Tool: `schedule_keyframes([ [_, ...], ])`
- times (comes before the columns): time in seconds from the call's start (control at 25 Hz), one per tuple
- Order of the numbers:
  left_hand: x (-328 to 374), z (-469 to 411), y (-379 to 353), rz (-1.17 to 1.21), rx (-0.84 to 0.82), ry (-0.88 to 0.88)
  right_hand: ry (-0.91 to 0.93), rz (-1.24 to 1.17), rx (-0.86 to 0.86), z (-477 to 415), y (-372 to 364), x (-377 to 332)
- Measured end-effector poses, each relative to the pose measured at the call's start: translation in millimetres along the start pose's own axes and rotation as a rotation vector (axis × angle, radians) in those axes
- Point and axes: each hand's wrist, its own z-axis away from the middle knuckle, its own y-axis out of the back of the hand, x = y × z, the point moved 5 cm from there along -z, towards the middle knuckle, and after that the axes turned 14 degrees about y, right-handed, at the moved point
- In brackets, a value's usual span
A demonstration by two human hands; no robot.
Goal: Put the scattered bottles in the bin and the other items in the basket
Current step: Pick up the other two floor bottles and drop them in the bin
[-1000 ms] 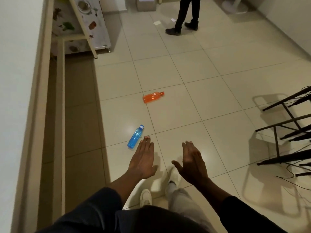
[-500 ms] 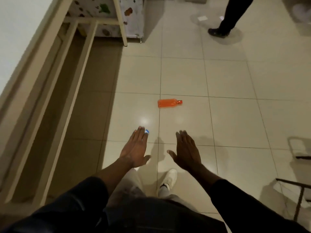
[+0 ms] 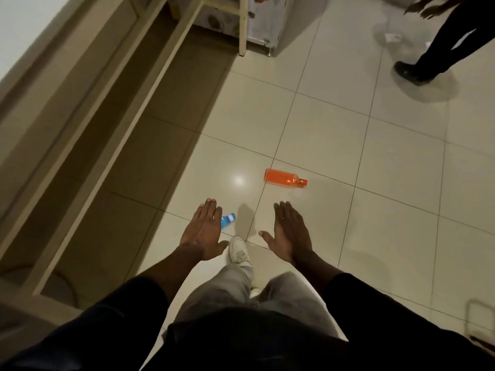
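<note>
At the bottom of the view, the person's dark sleeves and grey trousers fill the frame, and one white shoe point(image 3: 239, 249) steps forward on the tiled floor point(image 3: 375, 236). Just above it, the left hand point(image 3: 204, 231) and the right hand point(image 3: 290, 231) are stretched out, palms down, fingers wide and flat, and neither of them holds anything. Under the left hand lies the blue bottle point(image 3: 228, 219) on its side; only its cap end shows beside the fingers, and I cannot tell if the hand touches it, though it seems to be above it. A little farther, the orange bottle point(image 3: 285, 178) also lies on its side, apart from both hands. On the left a beige wooden frame point(image 3: 150, 97) runs along the wall. At the far end there is a patterned cabinet point(image 3: 263, 22), and at the top right a second person point(image 3: 450, 44) stands near some scraps of paper point(image 3: 392, 36). No bin and no basket are visible here. In my judgement the task is at an early stage: two bottles are not yet picked up, and the papers may count as other items. The closest next object seems to be the blue bottle.
</note>
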Motion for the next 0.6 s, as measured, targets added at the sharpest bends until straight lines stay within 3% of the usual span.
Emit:
schedule_keyframes([
  [0.24,19,-56,20,0.089,0.059,0.06,0.159,0.096,-0.07,-64,27,40],
  [0.6,59,-117,-43,0.171,-0.055,0.335,0.411,0.206,-0.262,-178,-13,149],
])
